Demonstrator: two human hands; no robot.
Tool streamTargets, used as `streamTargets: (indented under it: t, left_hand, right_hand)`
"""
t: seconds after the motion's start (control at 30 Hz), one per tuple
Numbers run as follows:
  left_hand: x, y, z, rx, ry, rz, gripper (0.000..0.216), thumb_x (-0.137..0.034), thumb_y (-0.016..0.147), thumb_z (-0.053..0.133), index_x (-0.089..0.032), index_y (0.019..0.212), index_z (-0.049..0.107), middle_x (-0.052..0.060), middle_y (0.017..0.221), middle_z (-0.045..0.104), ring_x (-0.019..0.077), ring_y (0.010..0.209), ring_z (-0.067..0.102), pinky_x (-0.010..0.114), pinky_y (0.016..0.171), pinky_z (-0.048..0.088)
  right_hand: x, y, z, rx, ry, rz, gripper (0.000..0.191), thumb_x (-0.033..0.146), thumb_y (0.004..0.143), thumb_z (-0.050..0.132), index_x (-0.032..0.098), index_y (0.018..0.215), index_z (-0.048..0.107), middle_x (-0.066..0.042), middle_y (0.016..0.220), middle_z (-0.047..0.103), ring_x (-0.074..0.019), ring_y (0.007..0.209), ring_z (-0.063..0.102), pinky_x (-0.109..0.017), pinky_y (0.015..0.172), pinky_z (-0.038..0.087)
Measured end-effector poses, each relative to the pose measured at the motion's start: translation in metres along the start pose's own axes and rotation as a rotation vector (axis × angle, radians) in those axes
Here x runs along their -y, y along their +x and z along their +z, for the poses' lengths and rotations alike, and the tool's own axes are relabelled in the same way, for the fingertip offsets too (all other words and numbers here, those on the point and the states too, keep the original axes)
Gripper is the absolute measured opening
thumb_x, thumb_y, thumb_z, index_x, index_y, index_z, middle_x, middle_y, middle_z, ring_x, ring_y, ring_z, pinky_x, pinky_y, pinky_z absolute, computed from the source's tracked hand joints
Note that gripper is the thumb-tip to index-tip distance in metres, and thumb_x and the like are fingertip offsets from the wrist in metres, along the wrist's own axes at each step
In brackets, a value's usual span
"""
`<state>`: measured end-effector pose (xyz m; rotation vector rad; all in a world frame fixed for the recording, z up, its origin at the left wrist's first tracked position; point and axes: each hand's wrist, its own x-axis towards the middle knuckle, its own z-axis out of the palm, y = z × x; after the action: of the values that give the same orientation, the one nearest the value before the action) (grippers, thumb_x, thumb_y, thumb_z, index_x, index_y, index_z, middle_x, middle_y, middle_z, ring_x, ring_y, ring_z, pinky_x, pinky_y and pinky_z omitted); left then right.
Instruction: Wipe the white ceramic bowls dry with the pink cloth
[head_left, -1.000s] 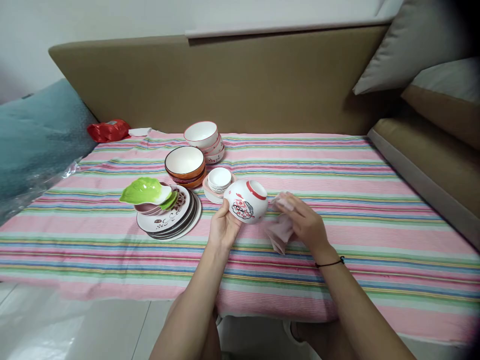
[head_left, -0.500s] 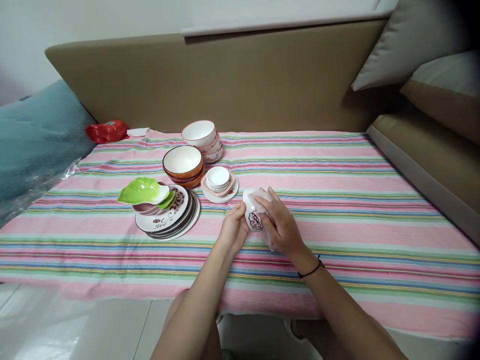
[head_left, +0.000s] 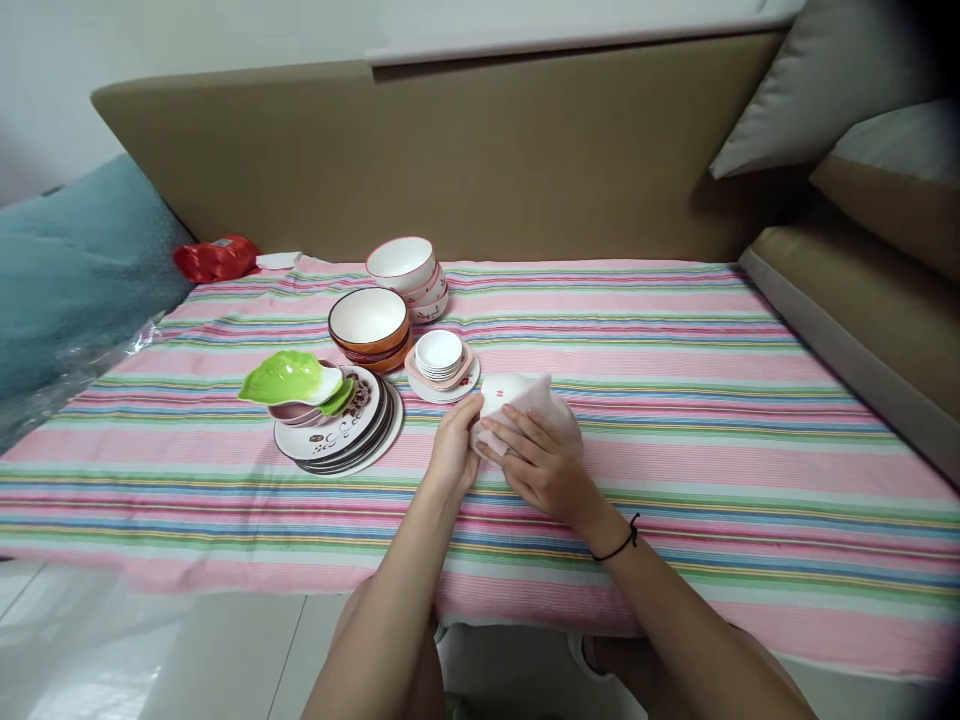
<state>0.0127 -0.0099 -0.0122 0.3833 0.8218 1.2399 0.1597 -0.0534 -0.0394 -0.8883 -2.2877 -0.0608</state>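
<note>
While our left hand (head_left: 452, 452) grips the white bowl (head_left: 496, 393) from its left, just above the striped tablecloth (head_left: 675, 400), our right hand (head_left: 541, 466) clamps a pink rag (head_left: 561, 412) against it; stacked saucers (head_left: 441, 358) sit just behind, plates (head_left: 352, 432) further left

Home living room, where I sit: tan sofa (head_left: 487, 160) with grey cushions (head_left: 825, 90), striped cloth (head_left: 675, 380) spread over it, stacked household bowls (head_left: 371, 325) and plates (head_left: 345, 435), tiled floor (head_left: 150, 640).
</note>
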Motion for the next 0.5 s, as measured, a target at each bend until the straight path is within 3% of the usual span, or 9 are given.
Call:
streamTargets:
  t: [0.13,0.33,0.5]
  left_hand:
    - [-0.008,0.005,0.000,-0.029,-0.106,-0.088,0.017,-0.015,0.087,0.055,-0.007,0.086,0.070,0.007,0.075,0.074,0.0139,0.062,0.068,0.022,0.066,0.052]
    - [-0.020,0.002,0.006,0.009,-0.241,-0.253,0.038,-0.018,0.098,0.036,-0.003,0.120,0.063,0.007,0.070,0.074,0.0172,0.063,0.071,0.028,0.080,0.055]
    - [-0.024,0.004,0.005,-0.046,-0.369,-0.247,0.041,-0.014,0.099,0.031,-0.004,0.130,0.054,0.007,0.071,0.075,0.0143,0.062,0.071,0.022,0.068,0.056]
  right_hand:
    - [-0.001,-0.003,0.000,0.049,0.015,-0.044,0.044,0.013,0.093,0.048,0.028,0.133,0.058,0.001,0.139,0.057,-0.0208,0.140,0.042,-0.045,0.118,0.036]
    - [-0.013,-0.014,-0.012,0.109,-0.016,-0.095,0.039,0.016,0.096,0.048,0.034,0.129,0.060,0.005,0.138,0.057,-0.0176,0.136,0.047,-0.043,0.113,0.043]
    - [-0.026,-0.026,-0.019,-0.014,-0.024,-0.067,0.045,0.018,0.094,0.053,0.039,0.134,0.054,0.004,0.134,0.062,-0.0206,0.135,0.049,-0.046,0.112,0.044]
